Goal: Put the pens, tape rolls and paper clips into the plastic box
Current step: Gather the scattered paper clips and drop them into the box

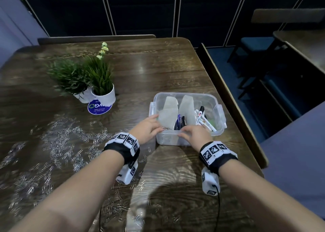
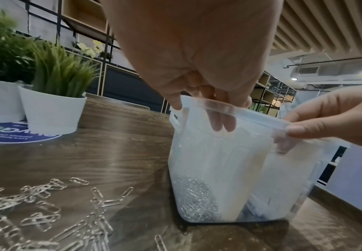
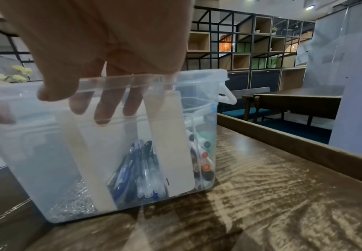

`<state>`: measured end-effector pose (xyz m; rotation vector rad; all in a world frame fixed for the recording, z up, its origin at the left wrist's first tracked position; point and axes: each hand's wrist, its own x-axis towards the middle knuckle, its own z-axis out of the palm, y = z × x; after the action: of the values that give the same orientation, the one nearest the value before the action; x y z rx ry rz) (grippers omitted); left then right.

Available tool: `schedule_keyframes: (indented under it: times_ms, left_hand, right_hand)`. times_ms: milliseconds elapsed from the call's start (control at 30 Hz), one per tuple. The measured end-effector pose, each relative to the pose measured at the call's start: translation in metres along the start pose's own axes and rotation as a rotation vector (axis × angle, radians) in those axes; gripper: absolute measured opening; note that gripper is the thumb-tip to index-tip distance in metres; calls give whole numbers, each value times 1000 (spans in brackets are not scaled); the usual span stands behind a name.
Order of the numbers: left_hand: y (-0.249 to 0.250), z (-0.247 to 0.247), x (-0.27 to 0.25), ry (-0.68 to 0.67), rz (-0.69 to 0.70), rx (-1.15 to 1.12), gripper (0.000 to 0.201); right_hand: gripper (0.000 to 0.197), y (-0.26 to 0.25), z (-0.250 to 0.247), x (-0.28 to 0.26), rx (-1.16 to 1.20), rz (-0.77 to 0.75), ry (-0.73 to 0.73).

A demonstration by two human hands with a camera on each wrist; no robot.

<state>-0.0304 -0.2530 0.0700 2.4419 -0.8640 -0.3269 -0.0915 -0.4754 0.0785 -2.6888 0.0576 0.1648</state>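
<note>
The clear plastic box [image 1: 218,108] stands on the table, split by two white dividers. Its left bay holds paper clips [image 2: 197,200], the middle bay pens [image 3: 137,173], the right bay markers [image 3: 203,161]. My left hand [image 1: 156,126] straddles the near-left corner, thumb outside by the latch and fingers [image 2: 218,122] hanging inside. My right hand [image 1: 182,132] grips the near rim, thumb outside and fingers [image 3: 102,112] curled inside. Many loose paper clips [image 1: 58,143] lie scattered on the table to the left. I see no tape rolls.
Two potted plants [image 1: 103,94] in white pots stand behind the clips, next to a round blue sticker [image 1: 98,108]. The table's right edge [image 1: 237,119] runs close beside the box. Chairs and another table sit beyond it.
</note>
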Motion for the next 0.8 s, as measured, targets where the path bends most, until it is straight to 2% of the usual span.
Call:
schedule_keyframes:
  times_ms: [167, 267, 333, 400, 433, 467, 567, 700, 800]
  left_hand:
    - [-8, -11, -29, -3, -10, -44, 27]
    - [-15, -17, -52, 176, -51, -93, 26]
    - [-19, -20, -69, 311, -98, -140, 26]
    - [-29, -19, -89, 307, -196, -143, 27]
    - [-36, -15, -98, 264, -256, -127, 28]
    - [-44, -9, -108, 216, -315, -105, 29]
    - [-63, 10, -136, 83, -482, -19, 35]
    - [-79, 30, -155, -10, -572, 75, 54]
    - [-94, 44, -157, -26, -641, 86, 69]
  right_hand:
    - [28, -22, 16, -10, 12, -23, 15]
    - [27, -34, 21, -17, 59, -20, 6]
    - [29, -40, 23, -20, 101, -68, 125]
    - [24, -53, 23, -27, 137, -117, 323]
    - [20, -60, 22, -32, 190, -137, 361]
    - [17, -67, 22, -36, 267, -142, 327]
    - [18, -83, 39, -47, 378, -65, 48]
    - [49, -79, 86, -47, 211, -2, -227]
    - [66, -76, 117, -34, 114, 13, -342]
